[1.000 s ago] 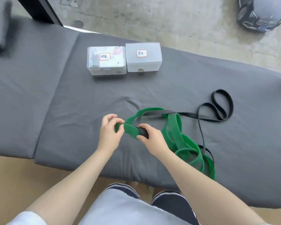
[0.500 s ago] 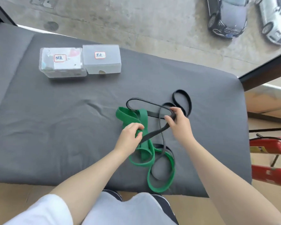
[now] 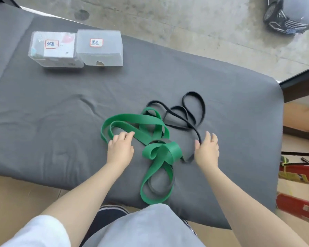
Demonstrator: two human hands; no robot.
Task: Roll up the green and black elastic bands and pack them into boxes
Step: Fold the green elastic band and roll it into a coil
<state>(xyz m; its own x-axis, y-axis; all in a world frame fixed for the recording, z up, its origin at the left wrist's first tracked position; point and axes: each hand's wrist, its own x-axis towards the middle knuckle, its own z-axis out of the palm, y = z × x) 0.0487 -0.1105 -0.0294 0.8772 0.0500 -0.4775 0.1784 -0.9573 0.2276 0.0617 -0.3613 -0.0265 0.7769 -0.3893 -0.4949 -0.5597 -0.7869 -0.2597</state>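
A wide green elastic band [image 3: 146, 132] lies in loose tangled loops on the grey mat [image 3: 61, 107]. A thin black elastic band [image 3: 189, 111] is looped to its upper right, and part of it runs under the green one. My left hand [image 3: 120, 148] rests with fingers spread on a green strand at the left. My right hand [image 3: 206, 150] is open beside the black band, its fingers touching a black strand. Two lidded plastic boxes stand at the back left: a clear one [image 3: 52, 49] and a frosted one [image 3: 100, 48], each with a red-framed label.
The mat's right edge and rounded corner [image 3: 273, 97] lie near my right hand. Red equipment [image 3: 300, 193] stands on the floor to the right. My knees [image 3: 143, 227] are at the mat's front edge. A dark car [image 3: 289, 15] is seen below at top right.
Both hands have let go of the bands and spread apart. The green band now lies in wider loops, and the black band has dropped onto the mat at the right.
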